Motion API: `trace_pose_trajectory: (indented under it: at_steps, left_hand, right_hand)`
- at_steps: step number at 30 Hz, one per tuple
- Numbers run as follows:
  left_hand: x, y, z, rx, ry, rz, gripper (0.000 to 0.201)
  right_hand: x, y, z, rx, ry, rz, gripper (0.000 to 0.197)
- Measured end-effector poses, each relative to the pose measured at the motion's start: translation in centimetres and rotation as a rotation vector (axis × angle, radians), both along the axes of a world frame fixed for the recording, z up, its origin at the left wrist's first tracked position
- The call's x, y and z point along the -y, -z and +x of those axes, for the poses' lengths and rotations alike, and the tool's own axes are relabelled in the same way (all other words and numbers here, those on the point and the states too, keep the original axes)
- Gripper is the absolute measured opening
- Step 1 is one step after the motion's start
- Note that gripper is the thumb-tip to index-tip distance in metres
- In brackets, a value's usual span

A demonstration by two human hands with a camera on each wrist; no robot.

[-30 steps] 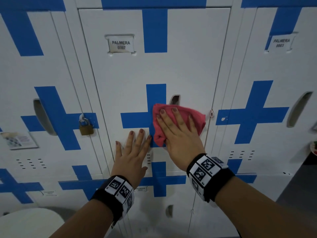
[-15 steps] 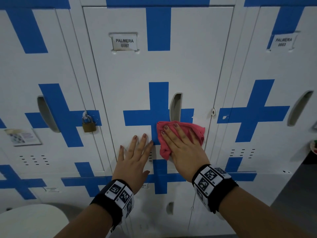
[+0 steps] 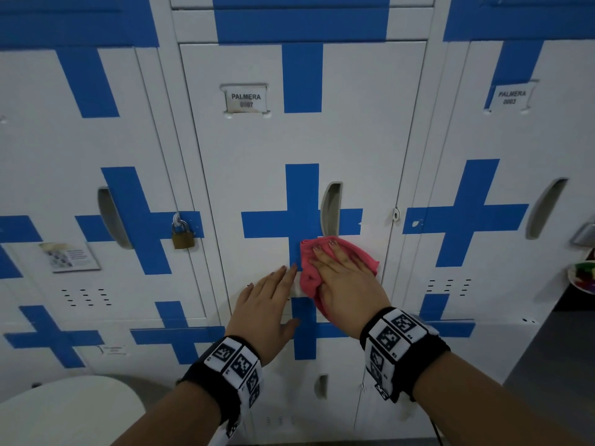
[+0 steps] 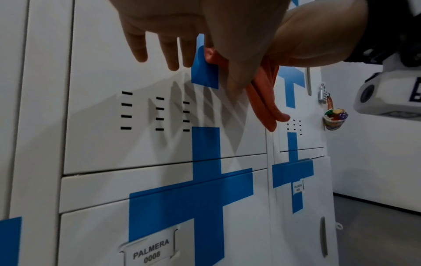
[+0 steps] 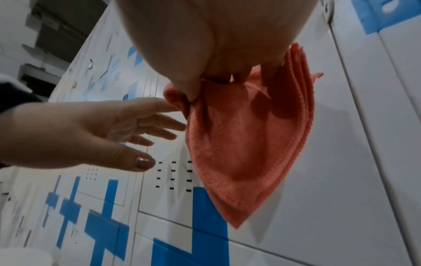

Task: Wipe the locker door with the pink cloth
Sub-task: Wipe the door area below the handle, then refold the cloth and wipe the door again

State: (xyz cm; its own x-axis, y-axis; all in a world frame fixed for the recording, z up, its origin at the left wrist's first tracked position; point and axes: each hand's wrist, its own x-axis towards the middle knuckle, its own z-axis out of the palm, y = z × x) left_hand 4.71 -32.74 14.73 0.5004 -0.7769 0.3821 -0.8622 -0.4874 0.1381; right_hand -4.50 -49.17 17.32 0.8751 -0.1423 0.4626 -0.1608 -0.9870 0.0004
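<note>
The middle locker door (image 3: pixel 289 140) is white with a blue cross and a label reading PALMERA 0007. A folded pink cloth (image 3: pixel 360 257) lies against it just below the handle recess (image 3: pixel 331 207). My right hand (image 3: pixel 344 281) lies on the cloth with straight fingers; the cloth (image 5: pixel 246 144) hangs down under the palm, bunched by the thumb. My left hand (image 3: pixel 267 304) is just left of the cloth with its fingers straight and together. In the right wrist view the left hand (image 5: pixel 91 129) stands slightly off the door.
A brass padlock (image 3: pixel 183 235) hangs on the left neighbouring door. Vent slots (image 4: pixel 157 111) sit below the hands. A colourful ornament (image 4: pixel 336 118) hangs on a locker to the right. A white rounded object (image 3: pixel 64 410) stands low on the left.
The right hand has slid the cloth down from beside the handle to below it. The left hand, earlier spread flat on the door, has closed its fingers and moved towards the cloth.
</note>
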Motion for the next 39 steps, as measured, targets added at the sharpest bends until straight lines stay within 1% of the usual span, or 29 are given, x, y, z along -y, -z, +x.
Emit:
trace_pose_trajectory:
  at_steps: [3, 5, 7, 9, 11, 14, 16, 18, 20, 22, 25, 27, 28, 29, 31, 32, 34, 37, 39]
  left_hand:
    - [-0.1, -0.8, -0.5, 0.001, 0.030, -0.014, 0.089]
    - [-0.1, -1.2, -0.8, -0.002, 0.033, -0.011, 0.088]
    - [-0.2, -1.6, -1.2, -0.008, 0.027, 0.002, 0.086]
    - [-0.5, -1.7, -1.5, -0.008, 0.013, 0.022, 0.083]
    - [-0.8, -1.6, -1.6, -0.015, 0.003, 0.035, 0.081]
    - [-1.6, -1.2, -1.9, -0.019, 0.007, 0.028, 0.077]
    - [-2.1, -1.1, -2.4, -0.074, 0.017, -0.072, 0.076]
    - [-2.5, -1.6, -3.3, -0.257, 0.060, -0.263, 0.076]
    - [-2.7, -2.2, -4.2, -0.490, 0.114, -0.508, 0.073]
    - [-2.7, -3.2, -5.0, -0.718, 0.152, -0.689, 0.072]
    - [-2.5, -4.9, -6.0, -1.001, 0.229, -0.784, 0.076]
    - [-2.4, -5.7, -6.2, -1.068, 0.302, -0.794, 0.082]
    - [-2.3, -5.9, -6.2, -1.052, 0.331, -0.798, 0.081]
    - [-2.3, -6.0, -6.2, -1.008, 0.345, -0.800, 0.074]
    - [-2.0, -6.1, -6.2, -0.829, 0.322, -0.768, 0.051]
    - [-1.9, -6.1, -6.1, -0.725, 0.294, -0.746, 0.046]
    - [-1.7, -6.4, -5.8, -0.581, 0.258, -0.718, 0.048]
    - [-1.5, -7.1, -4.4, -0.479, 0.228, -0.680, 0.039]
    - [-1.3, -7.4, -2.9, -0.396, 0.190, -0.655, 0.038]
  right_hand:
    - [-0.3, -1.4, -0.6, -0.030, -0.048, 0.031, 0.057]
    - [-0.7, -2.6, -1.4, -0.079, -0.062, 0.094, 0.052]
    - [-1.0, -3.6, -2.1, -0.124, -0.039, 0.171, 0.048]
    - [-1.2, -3.9, -2.4, -0.100, -0.009, 0.264, 0.048]
    - [-1.5, -4.0, -2.5, 0.013, 0.037, 0.427, 0.045]
    - [-2.6, -5.1, -2.6, 0.254, 0.128, 0.693, 0.026]
    - [-3.5, -6.4, -2.5, 0.350, 0.112, 0.862, 0.022]
    - [-4.5, -7.7, -2.6, 0.384, 0.049, 1.072, 0.020]
    - [-5.5, -8.7, -3.1, 0.359, -0.014, 1.246, 0.017]
    - [-6.3, -9.2, -4.1, 0.318, -0.064, 1.328, 0.018]
    - [-6.9, -9.3, -5.4, 0.277, -0.127, 1.397, 0.024]
    - [-7.1, -9.0, -6.0, 0.258, -0.142, 1.421, 0.028]
    - [-7.1, -8.9, -6.2, 0.248, -0.136, 1.415, 0.028]
    - [-7.1, -8.7, -6.4, 0.239, -0.127, 1.401, 0.027]
    - [-6.8, -8.3, -6.5, 0.231, -0.105, 1.372, 0.025]
    - [-6.7, -8.1, -6.5, 0.224, -0.090, 1.361, 0.024]
    - [-6.2, -7.7, -6.5, 0.185, -0.061, 1.322, 0.020]
    - [-5.4, -6.6, -5.9, 0.129, -0.031, 1.208, 0.014]
    - [-4.8, -5.9, -5.4, 0.098, -0.024, 1.116, 0.015]
